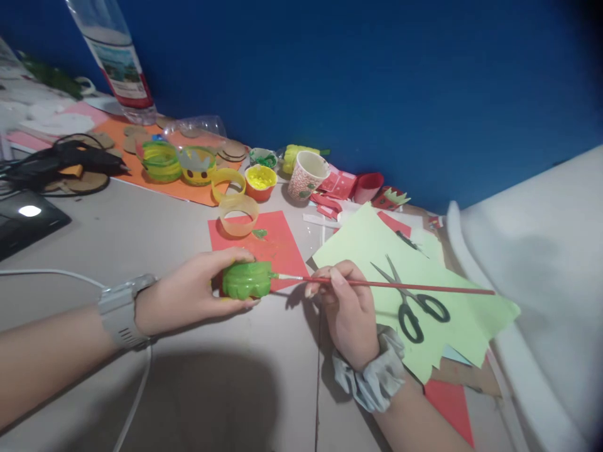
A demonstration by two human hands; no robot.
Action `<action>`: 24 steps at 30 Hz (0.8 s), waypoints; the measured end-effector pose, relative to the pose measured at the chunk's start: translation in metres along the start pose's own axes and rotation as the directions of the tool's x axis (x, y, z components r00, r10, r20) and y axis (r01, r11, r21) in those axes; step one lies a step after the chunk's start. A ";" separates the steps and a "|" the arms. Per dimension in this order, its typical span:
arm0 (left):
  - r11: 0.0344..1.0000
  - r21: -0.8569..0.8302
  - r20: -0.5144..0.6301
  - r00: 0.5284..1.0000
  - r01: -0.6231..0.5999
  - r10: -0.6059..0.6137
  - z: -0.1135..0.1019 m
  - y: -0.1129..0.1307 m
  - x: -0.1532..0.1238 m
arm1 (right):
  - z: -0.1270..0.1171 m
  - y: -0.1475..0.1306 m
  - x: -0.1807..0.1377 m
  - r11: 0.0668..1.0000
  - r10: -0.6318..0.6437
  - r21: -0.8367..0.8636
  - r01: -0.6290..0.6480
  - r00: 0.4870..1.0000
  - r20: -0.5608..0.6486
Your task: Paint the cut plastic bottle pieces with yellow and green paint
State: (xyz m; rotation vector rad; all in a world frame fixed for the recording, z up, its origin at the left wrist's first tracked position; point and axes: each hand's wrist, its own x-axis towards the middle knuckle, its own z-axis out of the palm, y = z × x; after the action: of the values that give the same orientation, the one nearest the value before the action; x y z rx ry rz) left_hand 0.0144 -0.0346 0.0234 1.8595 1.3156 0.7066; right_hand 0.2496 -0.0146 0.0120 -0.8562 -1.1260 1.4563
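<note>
My left hand [188,289] grips a green-painted bottle bottom [245,280] between thumb and fingers, low over the table. In my right hand [346,307], pinched near its front, is a thin red-handled paintbrush [424,288]. Its green-coated bristles touch the right edge of the bottle bottom. Under and behind the bottle bottom lies a red paper sheet [287,251] with green smears. Two yellow tape rolls [239,216] stand just beyond my left hand. Behind them are a cup of yellow paint [260,179] and a cup of green paint [262,159].
Black-handled scissors [409,307] lie partly open on light green paper [358,242] at right. A patterned paper cup [307,177] stands near the blue wall. Painted bottle pieces [198,164] rest on orange paper. Further left are a tall plastic bottle [117,69], a glue gun [85,157] and a white cable [136,402].
</note>
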 end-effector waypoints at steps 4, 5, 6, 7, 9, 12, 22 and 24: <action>1.000 -0.003 0.010 1.000 0.006 -0.006 -0.001 0.000 0.000 | 0.002 -0.001 0.001 1.000 0.003 -0.018 -0.003 0.999 -0.034; 1.000 -0.004 0.005 1.000 0.012 -0.012 -0.001 0.000 0.000 | 0.002 -0.001 0.001 1.000 0.003 -0.014 -0.003 1.000 -0.021; 1.000 -0.002 0.003 1.000 0.018 -0.018 -0.001 0.000 0.000 | 0.002 -0.001 0.002 1.000 0.001 -0.005 -0.001 1.000 -0.014; 1.000 0.002 0.002 1.000 0.022 -0.022 -0.001 0.000 0.000 | 0.002 -0.001 0.002 1.000 -0.001 0.003 0.001 1.000 -0.019; 1.000 0.010 0.004 1.000 0.019 -0.019 -0.001 0.001 0.000 | 0.000 0.000 0.002 1.000 0.005 -0.014 -0.005 0.999 -0.037; 1.000 -0.002 0.000 1.000 -0.002 0.002 -0.001 0.002 0.001 | -0.003 0.004 0.003 0.998 -0.001 -0.060 -0.004 0.997 -0.071; 1.000 -0.011 0.007 1.000 0.004 -0.004 -0.001 0.002 0.002 | -0.003 0.005 0.001 1.000 0.021 -0.019 -0.022 0.999 -0.045; 1.000 -0.017 0.006 1.000 0.013 -0.013 -0.001 0.002 0.002 | -0.004 0.005 0.001 0.998 0.045 -0.038 -0.046 0.999 -0.026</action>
State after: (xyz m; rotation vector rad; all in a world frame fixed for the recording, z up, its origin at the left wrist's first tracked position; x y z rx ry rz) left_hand 0.0153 -0.0333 0.0256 1.8364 1.3129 0.7030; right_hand 0.2513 -0.0127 0.0057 -0.9301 -1.1255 1.4606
